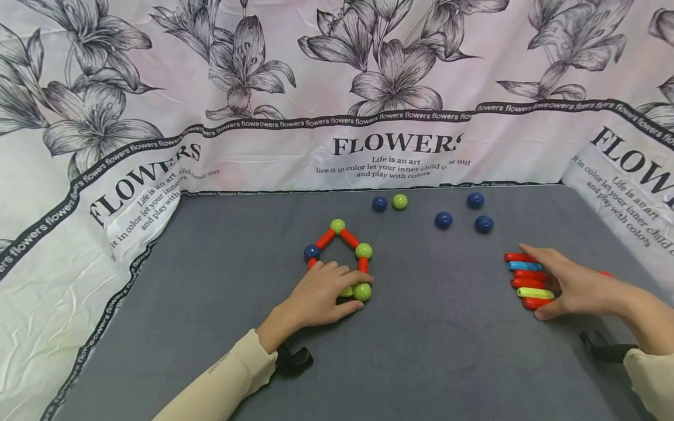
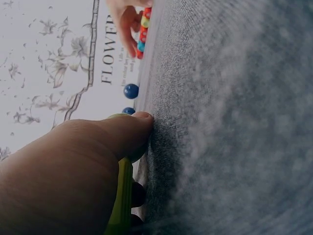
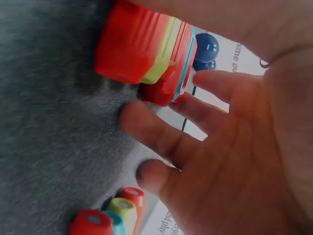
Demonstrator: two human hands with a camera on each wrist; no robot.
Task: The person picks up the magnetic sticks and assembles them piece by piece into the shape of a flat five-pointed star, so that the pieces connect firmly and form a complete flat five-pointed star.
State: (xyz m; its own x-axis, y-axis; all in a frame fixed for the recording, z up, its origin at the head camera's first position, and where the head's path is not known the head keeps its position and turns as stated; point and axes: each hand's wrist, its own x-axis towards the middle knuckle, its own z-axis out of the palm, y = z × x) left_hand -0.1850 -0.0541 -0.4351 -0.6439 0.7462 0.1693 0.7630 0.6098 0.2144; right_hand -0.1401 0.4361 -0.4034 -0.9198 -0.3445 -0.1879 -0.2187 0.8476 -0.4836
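Note:
A ring of red rods and balls lies left of centre, with a blue ball (image 1: pixel 312 252) and green balls at its corners. My left hand (image 1: pixel 318 292) lies over its near side, covering part of it. Thumb and index finger pinch the lower-right green ball (image 1: pixel 362 292), beside a yellow-green rod (image 2: pixel 121 196). At the right, my right hand (image 1: pixel 584 283) spans a side-by-side row of short rods: red, a blue rod (image 1: pixel 524 266) and a yellow-green rod (image 1: pixel 535 293). Its thumb and index finger are at the row's two ends; the other fingers (image 3: pixel 156 134) extend loosely.
Three loose blue balls (image 1: pixel 443 220) lie at the back right. Farther left are another blue ball (image 1: pixel 379 203) and a loose green ball (image 1: pixel 400 202). A second rod group, including a yellow-green rod (image 3: pixel 123 211), lies beyond my right hand. Flower-printed cloth (image 1: pixel 253 155) borders the grey table.

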